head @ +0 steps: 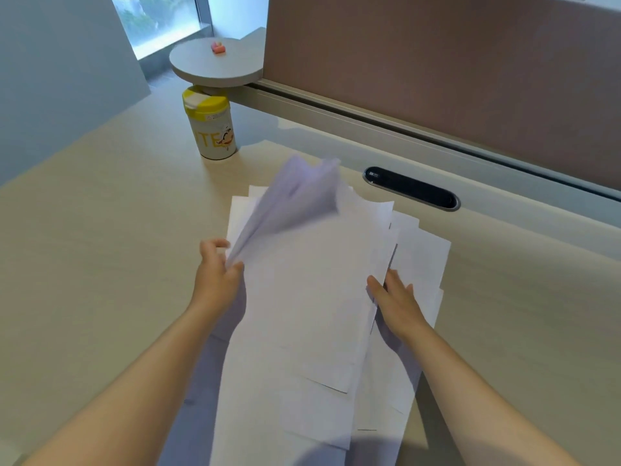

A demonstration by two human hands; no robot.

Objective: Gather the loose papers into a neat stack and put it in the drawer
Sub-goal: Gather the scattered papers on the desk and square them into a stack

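A loose, uneven pile of white papers [302,297] lies on the light wooden desk [100,247], its sheets fanned out at different angles. My left hand [216,274] pinches the left edge of a few top sheets, whose far ends curl up off the pile. My right hand [395,297] is at the pile's right edge, thumb on top of the upper sheets and fingers slipped under them, over the lower sheets. No drawer is in view.
A yellow-lidded white canister [211,124] stands at the back left of the desk. Behind it a round grey shelf [215,63] carries a small pink object [217,48]. A black oval cable port [411,188] sits before the brown partition [437,62].
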